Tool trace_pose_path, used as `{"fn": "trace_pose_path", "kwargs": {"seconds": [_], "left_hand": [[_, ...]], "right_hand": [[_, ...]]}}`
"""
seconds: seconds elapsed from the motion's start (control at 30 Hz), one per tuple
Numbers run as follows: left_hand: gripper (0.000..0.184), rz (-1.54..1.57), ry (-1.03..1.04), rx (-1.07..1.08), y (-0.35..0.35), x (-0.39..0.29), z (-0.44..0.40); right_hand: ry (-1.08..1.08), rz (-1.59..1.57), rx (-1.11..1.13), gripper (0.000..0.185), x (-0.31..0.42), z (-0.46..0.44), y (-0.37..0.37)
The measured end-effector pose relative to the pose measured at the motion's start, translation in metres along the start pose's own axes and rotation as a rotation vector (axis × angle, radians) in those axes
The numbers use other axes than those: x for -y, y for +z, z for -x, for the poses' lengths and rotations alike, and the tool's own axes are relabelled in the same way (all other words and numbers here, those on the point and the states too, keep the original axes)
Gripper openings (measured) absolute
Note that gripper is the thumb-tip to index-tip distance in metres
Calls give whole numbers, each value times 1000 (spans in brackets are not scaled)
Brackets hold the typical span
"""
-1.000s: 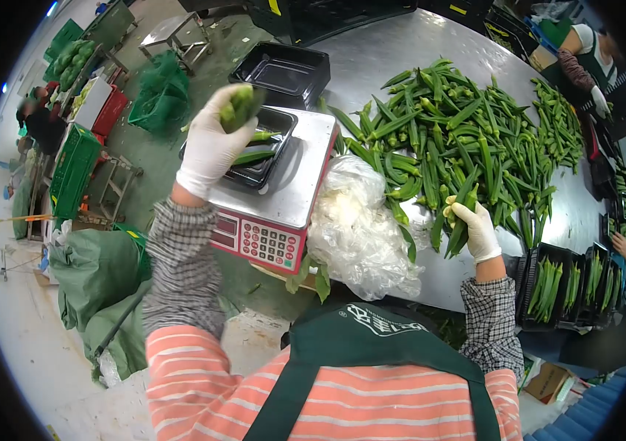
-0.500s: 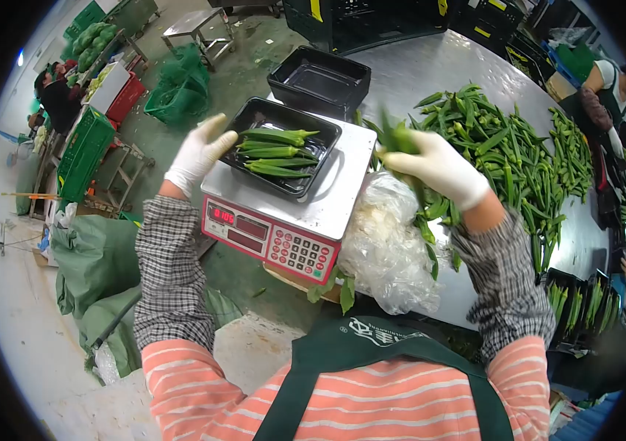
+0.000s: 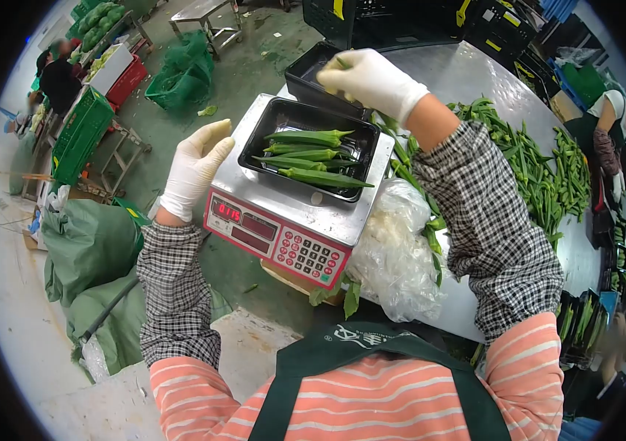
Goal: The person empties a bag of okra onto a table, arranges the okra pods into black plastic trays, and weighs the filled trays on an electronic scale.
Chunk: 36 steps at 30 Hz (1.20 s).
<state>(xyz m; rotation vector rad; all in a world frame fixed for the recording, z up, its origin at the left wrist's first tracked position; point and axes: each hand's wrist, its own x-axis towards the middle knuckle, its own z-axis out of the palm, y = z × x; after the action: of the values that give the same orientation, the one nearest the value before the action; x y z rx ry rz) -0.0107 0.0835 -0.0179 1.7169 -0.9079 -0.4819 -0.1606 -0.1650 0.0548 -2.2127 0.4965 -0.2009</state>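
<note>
R hand (image 3: 377, 82) now nr rear tray (image 3: 304, 79), part-curled

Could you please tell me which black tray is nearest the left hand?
The tray on the scale, holding okra pods; the tray beyond it is nearer the right hand.

Black tray (image 3: 294, 117): sitting on the scale's (image 3: 357, 224) metal plate, its hollow facing up.
Okra pods (image 3: 309, 137): several are lying side by side inside, slim and green, running roughly nine to three o'clock; the lowest is angling toward four, its end reaching the rim.
Scale readout: glowing red, around seven o'clock from the tray.
</note>
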Motion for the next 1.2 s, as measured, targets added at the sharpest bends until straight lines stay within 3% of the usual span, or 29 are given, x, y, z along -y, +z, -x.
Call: {"fn": "trace_pose_path", "kwargs": {"seconds": [0.07,0.2,0.27,0.4,0.53,0.6,0.67,0.73,0.83,1.0,1.17,1.2], "left_hand": [[37,-2,36,1,14,-6,-1],[33,-212,205,115,34,-16,-1],[27,-238,217,141,44,-20,2],[26,-560,614,323,76,-18,-8],[28,-734,632,492,106,-18,-21],[23,-734,671,539,108,-25,-28],[20,-688,763,432,101,-35,-31],[21,-703,680,370,87,-42,-37],[32,-857,570,400,85,-37,-38],[38,-602,650,298,136,-82,-40],[30,-655,605,391,249,-92,-63],[31,-737,538,415,276,-91,-69]], "right_hand": [[-52,-129,-3,28,7,-11,14],[-46,45,94,40,2,-25,46],[-165,-140,7,44,-12,-18,38],[-2,-405,-45,42,-46,18,-10],[69,-281,-65,40,-103,86,-46],[211,-337,-213,37,-125,131,-68],[307,-479,-401,33,-156,176,-90],[437,-398,-545,30,-193,218,-105],[527,-77,-506,25,-228,254,-99],[285,426,-542,27,-261,222,-64],[733,686,-256,71,-250,158,-46],[741,670,-276,69,-257,154,-41]]}}
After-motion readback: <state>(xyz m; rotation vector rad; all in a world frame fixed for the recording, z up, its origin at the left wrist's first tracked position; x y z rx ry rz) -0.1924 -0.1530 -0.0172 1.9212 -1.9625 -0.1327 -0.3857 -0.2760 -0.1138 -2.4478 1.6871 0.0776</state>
